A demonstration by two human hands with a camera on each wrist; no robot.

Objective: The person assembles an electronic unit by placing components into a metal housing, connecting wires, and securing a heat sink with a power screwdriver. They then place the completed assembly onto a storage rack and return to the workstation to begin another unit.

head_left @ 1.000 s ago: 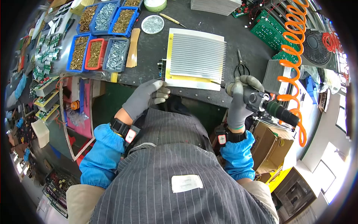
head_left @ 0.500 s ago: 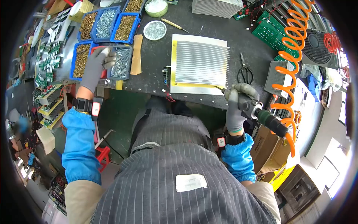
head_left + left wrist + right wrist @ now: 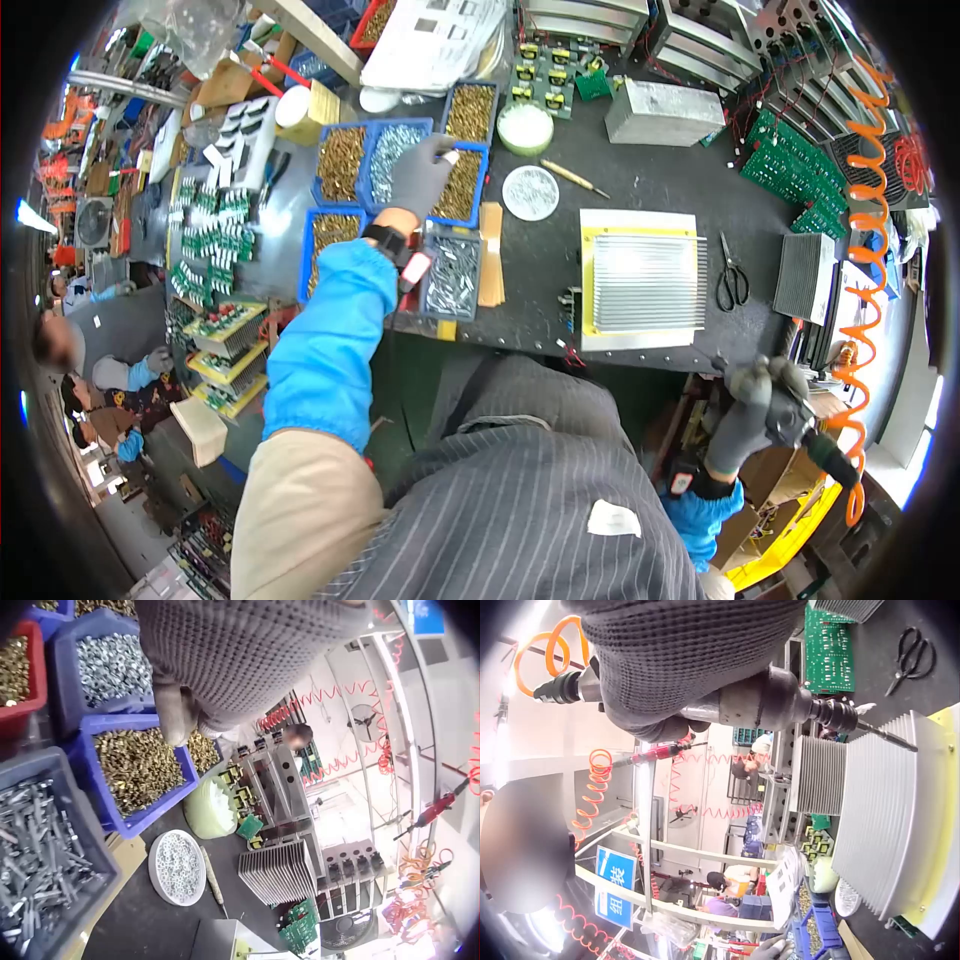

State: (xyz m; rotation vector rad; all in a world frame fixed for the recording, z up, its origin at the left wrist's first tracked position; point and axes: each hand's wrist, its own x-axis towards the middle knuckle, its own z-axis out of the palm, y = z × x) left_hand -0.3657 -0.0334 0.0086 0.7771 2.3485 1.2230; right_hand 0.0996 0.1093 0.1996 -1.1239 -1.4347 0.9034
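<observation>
My left hand [image 3: 420, 178], in a grey glove, reaches over the blue bins at the back left. In the left wrist view its loosely bent fingers hang above the bin of brass screws [image 3: 139, 776]; nothing shows held. A bin of silver nuts [image 3: 112, 671] stands beside it. My right hand [image 3: 745, 415] grips a pneumatic screwdriver [image 3: 761, 701], off the table's front edge at the right. Its long bit [image 3: 889, 736] overlaps the finned heat sink [image 3: 645, 285] in the right wrist view. That heat sink lies on the table with a yellow-edged plate under its fins.
Black scissors [image 3: 733, 285] lie right of the heat sink. A white dish of small washers [image 3: 530, 193] and a pointed tool [image 3: 572, 178] lie behind it. An orange coiled air hose [image 3: 868, 250] hangs at the right. Silver screws fill a grey bin [image 3: 452, 280].
My left hand has moved from the table's front edge, over the front bins, to the farther blue bins. My right hand has drawn the screwdriver back from the heat sink. The head view has swung left.
</observation>
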